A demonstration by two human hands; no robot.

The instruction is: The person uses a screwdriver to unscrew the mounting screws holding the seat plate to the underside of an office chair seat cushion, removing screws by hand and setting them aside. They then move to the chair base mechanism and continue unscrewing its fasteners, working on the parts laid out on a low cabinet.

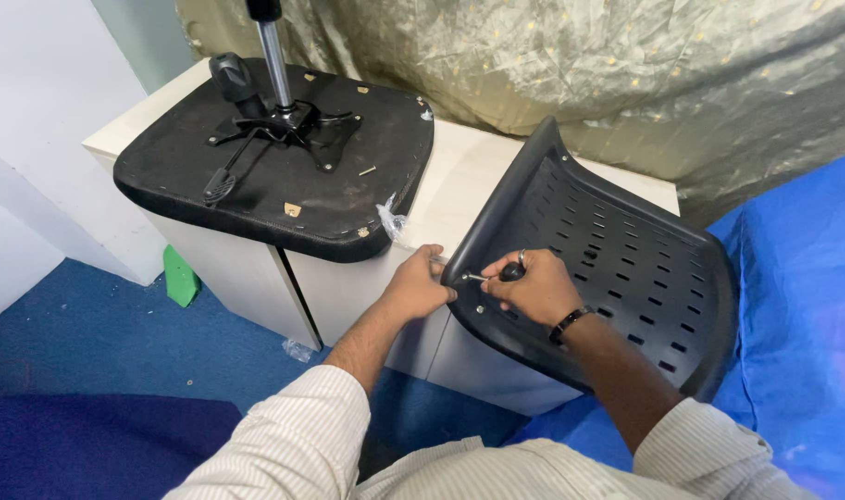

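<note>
Black slotted chair backrest (617, 268) tilted vs. cabinet; screwdriver (497, 274) at edge.

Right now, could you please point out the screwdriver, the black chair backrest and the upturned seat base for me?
screwdriver (510, 272), head view, on its black handle.
black chair backrest (626, 268), head view, on its slotted inner face.
upturned seat base (367, 176), head view, on its fabric underside.

Very little packaging here, and no signs, screens or readable labels. One scrap of clear crinkled plastic wrap (391, 220) hangs at the near right rim of the upturned chair seat (256, 199), against the pale cabinet top. A second bit of clear plastic film (296, 350) lies lower down on the blue floor, near the cabinet's base. Far left of that, a small flat green piece (179, 275) leans by the cabinet corner; what it is, I cannot tell.
</note>
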